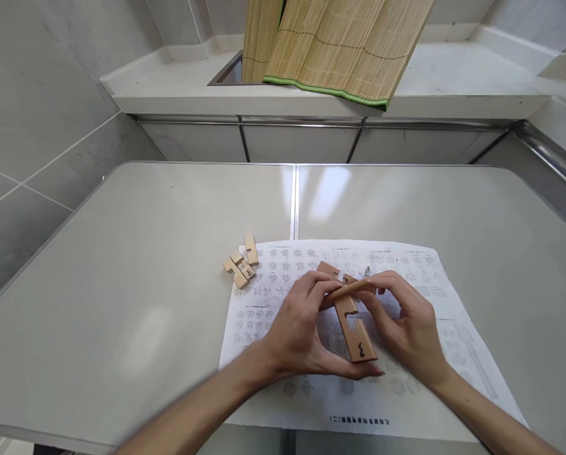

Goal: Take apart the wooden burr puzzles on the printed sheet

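Observation:
Over the printed sheet (283,411), my left hand (299,325) grips a notched wooden puzzle piece (359,338) marked with a dark number near its lower end. Its thumb lies under that end, with the fingers over the top. A second wooden piece (347,292) crosses it near the top, and my right hand (409,322) pinches the right end of this one between thumb and fingers. Behind them a further wooden piece (328,268) shows in part. Fingers hide how the pieces meet.
Several paler notched wooden pieces (240,268) lie in a group at the sheet's upper left corner. The pale table (145,253) has a metal seam down its middle. Beyond it, a bamboo mat (340,50) with green edging hangs over a white counter (463,76).

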A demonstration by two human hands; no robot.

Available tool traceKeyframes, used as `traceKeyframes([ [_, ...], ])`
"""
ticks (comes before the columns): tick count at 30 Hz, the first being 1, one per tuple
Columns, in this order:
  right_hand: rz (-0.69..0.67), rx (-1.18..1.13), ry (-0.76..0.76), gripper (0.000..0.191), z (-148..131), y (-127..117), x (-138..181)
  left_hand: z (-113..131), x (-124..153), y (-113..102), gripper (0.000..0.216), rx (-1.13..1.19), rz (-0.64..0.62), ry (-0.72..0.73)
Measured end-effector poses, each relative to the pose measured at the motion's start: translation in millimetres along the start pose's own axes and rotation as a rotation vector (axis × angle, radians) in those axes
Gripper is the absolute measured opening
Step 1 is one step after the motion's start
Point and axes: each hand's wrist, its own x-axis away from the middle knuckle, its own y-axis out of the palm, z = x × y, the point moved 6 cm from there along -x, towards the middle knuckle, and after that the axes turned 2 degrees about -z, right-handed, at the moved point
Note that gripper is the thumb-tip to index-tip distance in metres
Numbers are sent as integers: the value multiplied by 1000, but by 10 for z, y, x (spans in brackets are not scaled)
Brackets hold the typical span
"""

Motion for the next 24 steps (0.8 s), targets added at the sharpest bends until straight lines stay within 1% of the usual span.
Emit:
traceKeyframes([
  [3, 7, 31, -7, 2, -28, 8, 17, -5, 19, 10, 97, -72, 20, 15],
  [5, 16, 51, -14, 2, -47, 9, 29, 0, 29, 16, 92, -138, 36, 29],
  [11, 42, 107, -94, 8, -135, 26, 65, 46, 49, 66, 66, -344, 51, 85],
  [15, 27, 52, -130, 10, -143, 50, 73, 59, 65, 88, 52, -452, 32, 123],
  [17, 33, 13, -118, 9, -112, 48, 79, 59, 77, 68, 54, -506, 44, 129],
  [19, 39, -21, -87, 7, -69, 44, 89, 71, 90, 28, 63, -550, 83, 136],
  [21, 27, -63, -45, 6, -26, 51, 96, 91, 99, -13, 63, -544, 121, 134],
  [22, 14, -94, -26, 5, -9, 58, 99, 98, 99, -28, 58, -502, 126, 124],
  [24, -20, -176, 6, 1, 16, 77, 100, 88, 85, -55, 45, -301, 117, 61],
])
